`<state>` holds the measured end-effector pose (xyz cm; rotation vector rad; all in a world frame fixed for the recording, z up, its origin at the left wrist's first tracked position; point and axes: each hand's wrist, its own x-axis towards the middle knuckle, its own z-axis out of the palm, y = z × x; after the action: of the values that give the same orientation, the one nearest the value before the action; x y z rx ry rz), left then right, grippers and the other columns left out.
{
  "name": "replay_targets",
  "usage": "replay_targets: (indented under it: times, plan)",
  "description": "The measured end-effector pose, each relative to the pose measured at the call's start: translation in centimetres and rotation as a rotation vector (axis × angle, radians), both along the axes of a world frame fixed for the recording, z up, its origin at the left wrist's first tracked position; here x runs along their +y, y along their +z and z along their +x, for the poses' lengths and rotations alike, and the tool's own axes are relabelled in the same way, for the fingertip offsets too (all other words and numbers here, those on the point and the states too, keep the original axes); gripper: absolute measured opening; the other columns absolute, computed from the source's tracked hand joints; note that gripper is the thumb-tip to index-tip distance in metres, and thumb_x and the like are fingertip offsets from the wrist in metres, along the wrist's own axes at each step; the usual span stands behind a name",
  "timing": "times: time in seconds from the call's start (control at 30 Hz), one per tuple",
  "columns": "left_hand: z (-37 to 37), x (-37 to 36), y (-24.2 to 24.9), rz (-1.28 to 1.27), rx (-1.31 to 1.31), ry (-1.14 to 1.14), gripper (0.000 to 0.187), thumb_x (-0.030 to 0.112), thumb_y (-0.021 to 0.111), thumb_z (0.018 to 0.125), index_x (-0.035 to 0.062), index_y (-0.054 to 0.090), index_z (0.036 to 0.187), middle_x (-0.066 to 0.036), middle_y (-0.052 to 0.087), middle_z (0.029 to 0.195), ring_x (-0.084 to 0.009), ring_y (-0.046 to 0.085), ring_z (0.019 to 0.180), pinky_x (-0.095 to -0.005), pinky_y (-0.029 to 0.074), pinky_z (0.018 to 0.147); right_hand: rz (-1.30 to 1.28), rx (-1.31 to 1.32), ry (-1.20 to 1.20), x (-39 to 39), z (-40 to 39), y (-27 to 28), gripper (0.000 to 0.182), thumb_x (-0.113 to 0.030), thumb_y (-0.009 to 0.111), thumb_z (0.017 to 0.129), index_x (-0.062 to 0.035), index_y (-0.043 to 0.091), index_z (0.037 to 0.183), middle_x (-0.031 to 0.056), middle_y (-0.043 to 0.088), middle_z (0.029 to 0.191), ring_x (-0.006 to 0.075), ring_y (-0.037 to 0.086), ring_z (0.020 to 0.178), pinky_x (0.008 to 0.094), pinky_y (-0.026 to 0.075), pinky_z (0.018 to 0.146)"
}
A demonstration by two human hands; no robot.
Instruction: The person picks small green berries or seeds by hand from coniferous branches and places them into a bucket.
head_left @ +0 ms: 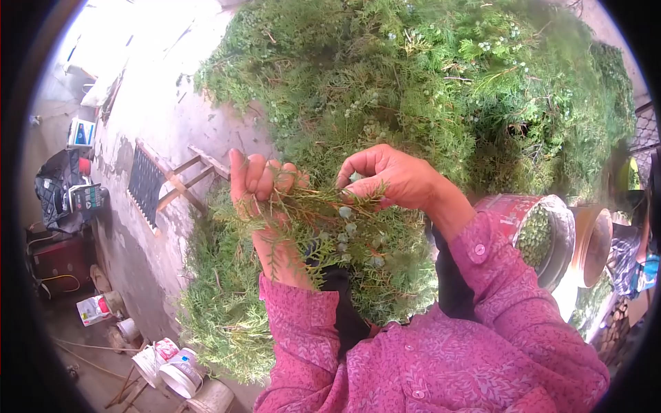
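My left hand (265, 180) is closed around the stem end of a green cypress sprig (310, 213), palm side turned towards me. Several pale blue-green cones (345, 212) hang among its scaly leaves. At the sprig's right part, my right hand (394, 177) pinches with thumb and forefinger; whether a cone sits between those fingertips is hidden. Below the hands, more cut cypress (392, 275) lies by my lap. A large cypress heap (385, 89) rises right in front of me.
On the right, a red bucket (499, 210) tilts towards me with many green cones (536, 234) inside, beside a tan container (593, 248). Left of me, a wooden frame stool (180, 184) lies on the concrete floor (138, 255). White buckets (180, 375) stand at lower left.
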<state>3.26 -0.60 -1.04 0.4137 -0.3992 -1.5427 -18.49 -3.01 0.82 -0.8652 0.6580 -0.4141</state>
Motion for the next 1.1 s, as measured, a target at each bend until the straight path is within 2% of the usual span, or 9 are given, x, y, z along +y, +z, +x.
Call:
replay_targets:
  times: [0.07, 0.13, 0.23, 0.37, 0.43, 0.63, 0.8, 0.87, 1.1]
  plan:
    - [-0.7, -0.3, 1.1, 0.014, 0.022, -0.041, 0.031, 0.041, 0.048, 0.086, 0.0099, 0.046, 0.084, 0.001, 0.037, 0.061, -0.0143, 0.04, 0.056, -0.0323, 0.037, 0.055, 0.019, -0.011, -0.037, 0.0, 0.0, -0.1, 0.018, -0.019, 0.065, 0.076, -0.0055, 0.06, 0.086, -0.0031, 0.053, 0.062, 0.0046, 0.044, 0.048, 0.018, 0.033, 0.043]
    - [-2.8, -0.6, 3.9, 0.327, -0.161, 0.181, 0.049, 0.041, 0.04, 0.09, 0.0215, 0.029, 0.047, 0.009, 0.024, 0.038, -0.0074, 0.022, 0.038, -0.0226, 0.025, 0.041, 0.038, -0.021, -0.072, -0.1, -0.1, -0.2, 0.014, -0.015, 0.064, 0.076, -0.0045, 0.06, 0.084, -0.0026, 0.052, 0.061, 0.0048, 0.044, 0.048, 0.018, 0.032, 0.042]
    - [-1.4, 0.2, 3.3, 0.293, -0.515, 0.389, 0.03, 0.038, 0.05, 0.084, 0.0089, 0.045, 0.083, 0.0, 0.039, 0.063, -0.0136, 0.043, 0.058, -0.0335, 0.041, 0.054, 0.212, -0.418, -0.179, -0.8, -1.5, -1.2, 0.003, -0.006, 0.057, 0.078, -0.0039, 0.056, 0.081, 0.0029, 0.054, 0.063, 0.0061, 0.043, 0.046, 0.0174, 0.031, 0.037]
    - [0.8, 0.2, 2.5, 0.261, -0.292, 0.293, 0.028, 0.035, 0.051, 0.085, 0.0084, 0.044, 0.083, 0.0, 0.041, 0.065, -0.0158, 0.044, 0.059, -0.0341, 0.043, 0.053, 0.195, -0.271, -0.349, -1.5, -2.7, -0.6, 0.01, -0.002, 0.055, 0.077, -0.0025, 0.055, 0.087, 0.0082, 0.058, 0.079, 0.0087, 0.052, 0.057, 0.0169, 0.034, 0.04]
    - [-1.1, -0.5, 4.0, 0.313, -0.244, 0.301, 0.048, 0.041, 0.038, 0.091, 0.0223, 0.03, 0.047, 0.01, 0.028, 0.039, -0.0086, 0.025, 0.038, -0.0241, 0.025, 0.043, 0.136, -0.191, -0.288, -1.1, -1.8, -0.6, 0.012, -0.003, 0.056, 0.076, -0.0031, 0.055, 0.088, 0.0077, 0.058, 0.08, 0.0092, 0.054, 0.06, 0.0174, 0.036, 0.043]
    - [-1.5, -0.7, 4.0, 0.324, -0.196, 0.257, 0.048, 0.04, 0.039, 0.09, 0.0212, 0.027, 0.048, 0.01, 0.026, 0.04, -0.0086, 0.023, 0.039, -0.0245, 0.026, 0.046, -0.28, 0.043, 0.054, -0.7, -0.2, -1.1, 0.032, -0.008, 0.071, 0.069, -0.0031, 0.059, 0.098, -0.0058, 0.056, 0.07, 0.0019, 0.048, 0.065, 0.019, 0.038, 0.054]
    - [0.0, -1.1, 2.1, 0.269, -0.161, 0.265, 0.048, 0.035, 0.043, 0.09, 0.0204, 0.027, 0.048, 0.009, 0.024, 0.041, -0.0066, 0.02, 0.037, -0.0228, 0.024, 0.044, -0.217, -0.051, 0.105, 0.1, 0.9, -0.9, 0.03, -0.009, 0.071, 0.071, -0.0015, 0.06, 0.097, -0.0025, 0.058, 0.073, 0.0023, 0.049, 0.066, 0.022, 0.041, 0.057]
    - [0.5, -1.2, 1.2, 0.232, -0.13, 0.261, 0.048, 0.034, 0.044, 0.09, 0.0202, 0.027, 0.048, 0.009, 0.024, 0.041, -0.0058, 0.019, 0.037, -0.0222, 0.023, 0.043, -0.541, -0.036, -0.002, 0.6, 1.5, -0.7, 0.038, -0.023, 0.072, 0.073, -0.0011, 0.057, 0.1, 0.0007, 0.059, 0.077, 0.0039, 0.05, 0.066, 0.0217, 0.041, 0.057]
    - [-1.2, -1.1, 3.7, 0.348, -0.264, 0.421, 0.048, 0.032, 0.045, 0.09, 0.0201, 0.026, 0.048, 0.009, 0.021, 0.041, -0.0053, 0.018, 0.037, -0.0217, 0.021, 0.043, 0.044, 0.007, -0.263, 2.2, 2.1, 0.2, 0.03, -0.035, 0.062, 0.081, -0.0055, 0.057, 0.088, -0.0028, 0.048, 0.066, 0.0063, 0.043, 0.056, 0.0201, 0.034, 0.049]
